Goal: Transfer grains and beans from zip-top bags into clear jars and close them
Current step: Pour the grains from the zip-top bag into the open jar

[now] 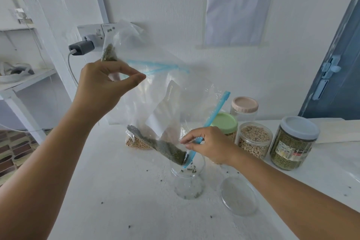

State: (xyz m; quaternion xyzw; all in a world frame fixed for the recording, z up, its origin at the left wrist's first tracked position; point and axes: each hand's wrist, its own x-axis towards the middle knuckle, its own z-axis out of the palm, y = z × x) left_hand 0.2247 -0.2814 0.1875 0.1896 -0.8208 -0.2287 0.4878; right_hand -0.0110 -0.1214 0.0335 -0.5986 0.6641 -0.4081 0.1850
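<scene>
My left hand (109, 82) pinches the raised bottom corner of a clear zip-top bag (155, 95), held upside down. A few green beans sit in that upper corner. My right hand (210, 146) pinches the bag's blue zip edge (212, 121) low down. A stream of green mung beans (171, 152) runs along the bag's lower fold and drops from its mouth into an open clear jar (188, 181). The jar holds only a few beans. Its clear lid (239, 196) lies flat on the table to the right.
Behind the bag lies another bag of pale beans (136, 143). At the right stand closed jars: a grey-lidded one of green beans (292, 146), one of pale beans (255, 140), a green-lidded (226, 122) and a pink-lidded one (245, 107). Loose beans dot the white table (116, 191).
</scene>
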